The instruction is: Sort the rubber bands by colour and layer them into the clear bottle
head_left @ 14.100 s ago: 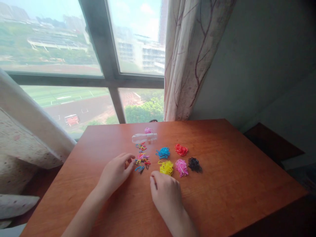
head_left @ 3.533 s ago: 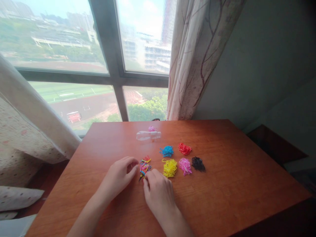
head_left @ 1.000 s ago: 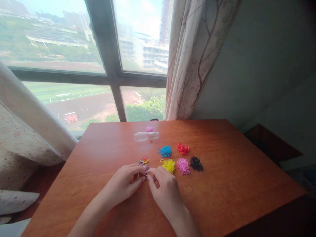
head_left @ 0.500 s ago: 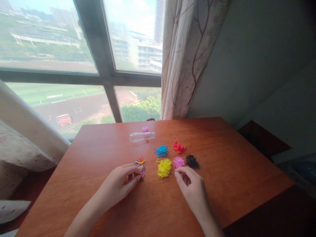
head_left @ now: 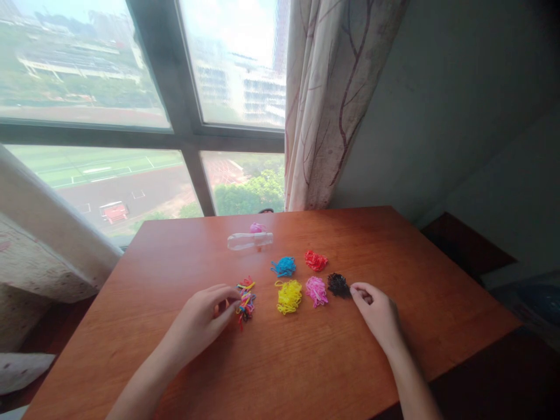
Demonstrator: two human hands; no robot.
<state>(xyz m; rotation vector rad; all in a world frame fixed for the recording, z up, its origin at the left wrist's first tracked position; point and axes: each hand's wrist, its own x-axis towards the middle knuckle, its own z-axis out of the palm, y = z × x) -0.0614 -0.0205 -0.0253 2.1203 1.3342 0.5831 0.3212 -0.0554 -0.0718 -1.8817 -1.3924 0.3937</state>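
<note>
Left curtain (head_left: 30,198): hanging well to the left of your left fingers.
Counter (head_left: 131,303): running brown and wooden beneath both your hands.
Window frame (head_left: 181,137): standing well beyond your left fingers, past the counter's far edge.
Left hand (head_left: 199,318): your fingers (head_left: 224,291) are curling, thumb and forefinger tips close together at the mixed pile's near left side; the view is not letting you tell whether they are gripping a band.
Mixed pile (head_left: 246,298): lying right at your left fingertips, its small bands mingling several colors.
Clear plastic piece (head_left: 245,241): lying beyond your left fingers and the mixed pile.
Pink bundle (head_left: 257,227): sitting just behind that plastic, farther from your left fingers.
Blue pile (head_left: 283,266): resting between your two sets of fingers, farther out than both.
Yellow pile (head_left: 289,297): lying between them, nearer you than the blue.
Red pile (head_left: 315,261): resting beyond and left of your right fingers.
Pink pile (head_left: 317,291): lying left of your right fingers, between yellow and black.
Black pile (head_left: 338,284): lying just left of your right fingertips.
Right hand (head_left: 378,315): your thumb and forefinger are nearly meeting at the black pile's right edge; whether they are pinching a band, you cannot tell.
</note>
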